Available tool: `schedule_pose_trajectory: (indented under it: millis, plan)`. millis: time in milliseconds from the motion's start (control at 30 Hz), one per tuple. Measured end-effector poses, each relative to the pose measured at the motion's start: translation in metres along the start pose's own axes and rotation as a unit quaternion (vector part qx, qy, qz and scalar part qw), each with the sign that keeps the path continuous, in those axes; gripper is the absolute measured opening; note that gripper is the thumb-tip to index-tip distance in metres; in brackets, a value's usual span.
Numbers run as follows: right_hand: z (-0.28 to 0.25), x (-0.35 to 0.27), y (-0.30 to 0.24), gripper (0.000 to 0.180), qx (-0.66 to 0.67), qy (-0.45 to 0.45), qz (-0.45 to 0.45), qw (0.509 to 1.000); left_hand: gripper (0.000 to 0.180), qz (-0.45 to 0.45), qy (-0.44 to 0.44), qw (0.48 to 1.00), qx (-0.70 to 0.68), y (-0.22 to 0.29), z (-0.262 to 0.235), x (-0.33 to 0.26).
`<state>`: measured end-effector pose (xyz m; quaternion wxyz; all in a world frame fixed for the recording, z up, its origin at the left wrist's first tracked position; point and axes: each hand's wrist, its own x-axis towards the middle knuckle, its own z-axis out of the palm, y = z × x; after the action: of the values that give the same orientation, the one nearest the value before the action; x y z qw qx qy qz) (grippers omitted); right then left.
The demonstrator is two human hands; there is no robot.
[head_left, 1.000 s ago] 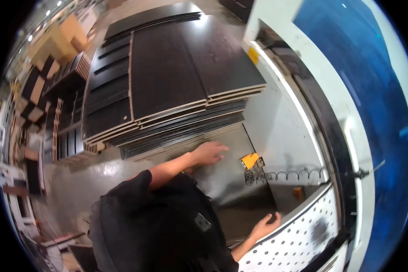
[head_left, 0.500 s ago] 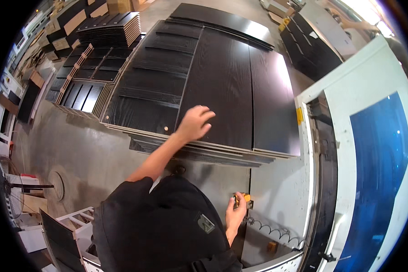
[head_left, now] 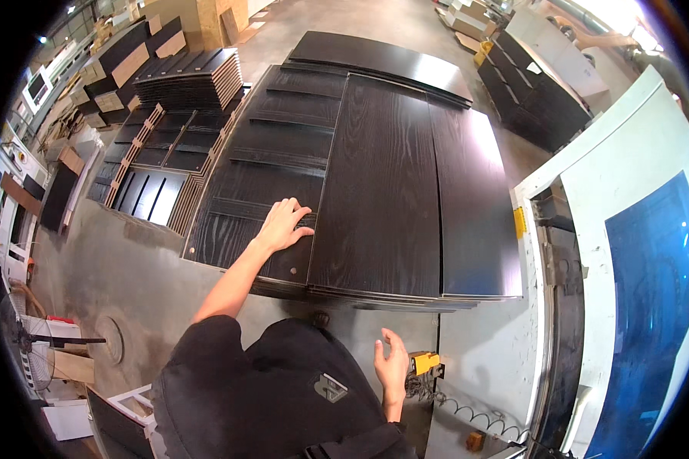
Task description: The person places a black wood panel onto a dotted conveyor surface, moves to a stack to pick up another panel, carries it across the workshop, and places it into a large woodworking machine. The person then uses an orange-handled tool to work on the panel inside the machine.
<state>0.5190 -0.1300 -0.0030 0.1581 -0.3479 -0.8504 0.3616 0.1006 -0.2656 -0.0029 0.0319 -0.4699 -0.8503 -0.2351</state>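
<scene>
My left hand [head_left: 283,226] reaches over the stack of black wood-grain panels, thumb and fingers apart, with nothing in it. It is at the right end of the narrow black boards [head_left: 272,168], beside the left edge of a wide black panel [head_left: 379,183]; whether the fingertips touch is hard to tell. Another black panel [head_left: 475,199] lies to the right of the wide one. Low in front of the stack, my right hand [head_left: 392,363] is open and holds nothing. Just right of it is a yellow device [head_left: 425,363] with a coiled cable [head_left: 459,409].
On the right stands a white machine housing [head_left: 620,138] with a blue window [head_left: 654,306]. Left of the main stack are stacked black boards [head_left: 187,80] with pale edges. A fan [head_left: 34,336] stands at the lower left, and more dark panels [head_left: 532,96] stand at the far right.
My left hand has moved left, from above the wide panel to the narrow boards' ends. My right hand has opened and come away from the yellow device. The whole view has shifted slightly.
</scene>
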Motion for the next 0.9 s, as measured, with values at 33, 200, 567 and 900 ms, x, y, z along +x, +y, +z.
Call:
schedule_pose_trajectory:
  millis: [33, 200, 567, 900]
  plan:
    - [0.001, -0.003, 0.001, 0.033, -0.009, -0.031, 0.013, 0.999, 0.054, 0.025, 0.015, 1.0, 0.004, -0.002, 0.001, -0.002]
    - [-0.002, -0.01, 0.008, 0.034, -0.001, -0.079, 0.034, 0.996, 0.056, 0.072, 0.008, 0.997, -0.014, 0.02, -0.019, -0.021]
    - [-0.005, 0.019, -0.002, 0.032, 0.034, -0.161, -0.098, 0.981, 0.055, 0.013, 0.051, 0.997, -0.061, 0.113, -0.001, -0.142]
    - [0.088, 0.163, -0.111, 0.059, -0.047, -0.088, -0.459, 0.883, 0.066, -0.313, 0.154, 0.935, 0.068, 0.142, -0.011, -0.284]
